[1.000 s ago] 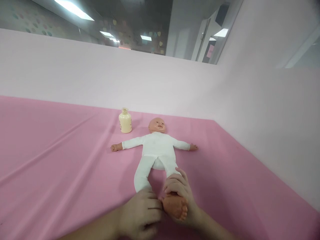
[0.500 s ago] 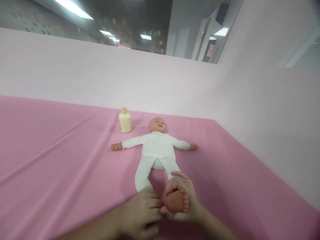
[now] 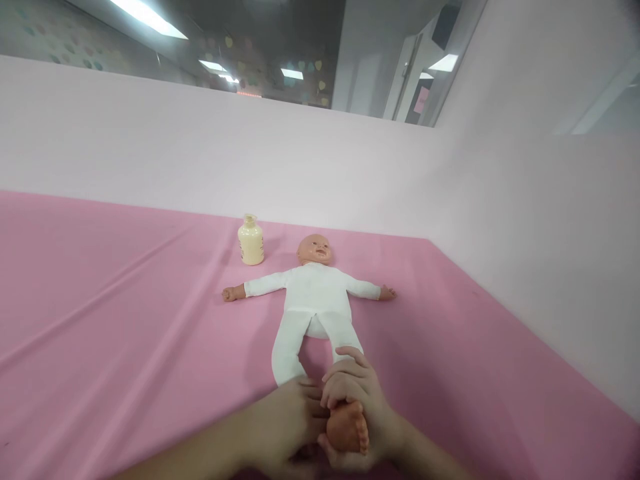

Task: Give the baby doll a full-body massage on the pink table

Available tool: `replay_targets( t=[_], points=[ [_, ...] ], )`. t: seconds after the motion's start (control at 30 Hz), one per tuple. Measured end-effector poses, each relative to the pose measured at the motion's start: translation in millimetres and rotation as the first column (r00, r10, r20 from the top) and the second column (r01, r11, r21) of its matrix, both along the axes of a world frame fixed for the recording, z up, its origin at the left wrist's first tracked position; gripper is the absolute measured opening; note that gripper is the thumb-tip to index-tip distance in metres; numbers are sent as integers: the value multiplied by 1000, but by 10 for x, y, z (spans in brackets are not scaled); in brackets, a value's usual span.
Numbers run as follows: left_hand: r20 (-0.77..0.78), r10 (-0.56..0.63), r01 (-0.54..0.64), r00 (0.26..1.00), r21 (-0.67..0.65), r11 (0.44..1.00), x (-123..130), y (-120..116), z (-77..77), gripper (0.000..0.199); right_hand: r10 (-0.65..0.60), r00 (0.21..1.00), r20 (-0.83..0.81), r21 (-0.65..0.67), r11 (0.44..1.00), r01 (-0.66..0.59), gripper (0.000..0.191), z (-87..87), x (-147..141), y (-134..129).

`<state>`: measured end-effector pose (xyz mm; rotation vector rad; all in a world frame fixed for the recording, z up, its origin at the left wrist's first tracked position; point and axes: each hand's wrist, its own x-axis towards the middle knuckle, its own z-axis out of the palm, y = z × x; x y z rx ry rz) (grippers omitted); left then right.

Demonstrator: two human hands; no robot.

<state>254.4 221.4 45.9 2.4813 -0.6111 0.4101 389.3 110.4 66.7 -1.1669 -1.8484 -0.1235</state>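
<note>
Two hands work at the near end of a baby doll lying face-up on the pink cloth, arms spread, dressed in a white suit. The right hand is wrapped around the doll's bare foot — fingers curled over the ankle, sole and toes facing the camera. The left hand rests closed over the end of the other leg, touching the right hand; that foot is hidden beneath it. One container stands upright on the cloth just beside the doll's head: a pale yellow bottle — filled nearly to the neck with cream-coloured content, capped. A pale pink partition borders the cloth.
</note>
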Motion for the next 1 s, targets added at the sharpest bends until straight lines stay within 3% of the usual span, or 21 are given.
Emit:
replay_targets(
  t=[0.2, 0.3, 0.53, 0.77, 1.0],
  points=[
    [-84, 29, -23, 996, 71, 997, 1, 18, -35, 23, 81, 995, 61, 10, 997, -81, 36, 44, 10, 3],
    [-113, 32, -28, 993, 29, 999, -8, 24, -37, 24, 107, 993, 57, -27, 994, -105, 40, 18, 28, -2],
    [-163, 30, -17, 986, 80, 997, -27, 32, 49, 30, 102, 995, 16, -53, 993, -101, 16, -11, -28, -13],
    [-215, 4, 32, 977, 163, 986, -58, 65, 36, 33, 60, 998, 20, -81, 995, -58, 16, 7, -85, -41],
    [-203, 14, 15, 979, 139, 990, -51, 48, -43, 14, 62, 998, -8, -62, 996, -62, 18, 57, -97, -57]
  ],
)
